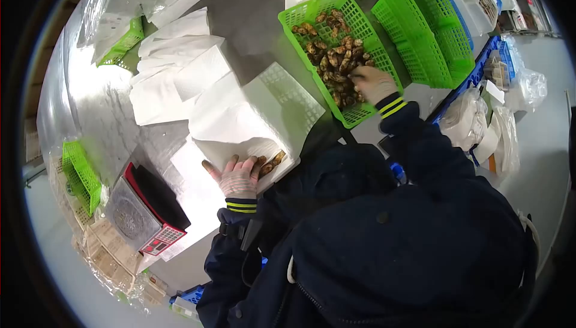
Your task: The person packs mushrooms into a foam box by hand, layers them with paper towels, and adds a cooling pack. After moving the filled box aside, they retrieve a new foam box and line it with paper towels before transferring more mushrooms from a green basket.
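Observation:
My left hand (237,178), in a striped knit glove, lies with spread fingers at the near edge of a paper-lined basket (290,91). Its fingertips touch a short row of brown, knobbly mushroom-like pieces (273,164) on the white paper (231,123). My right hand (375,85), also gloved, reaches into a bright green basket (375,28) holding many more brown mottled pieces (336,58). Its fingers are bent down closed among them; what they pinch is mostly hidden.
Left of me stands a red digital scale (153,214) with a metal plate. Stacked green baskets (426,34) stand at the right. Folded white paper sheets (174,76) cover part of the metal table (246,13). A small green basket (82,175) sits at the far left.

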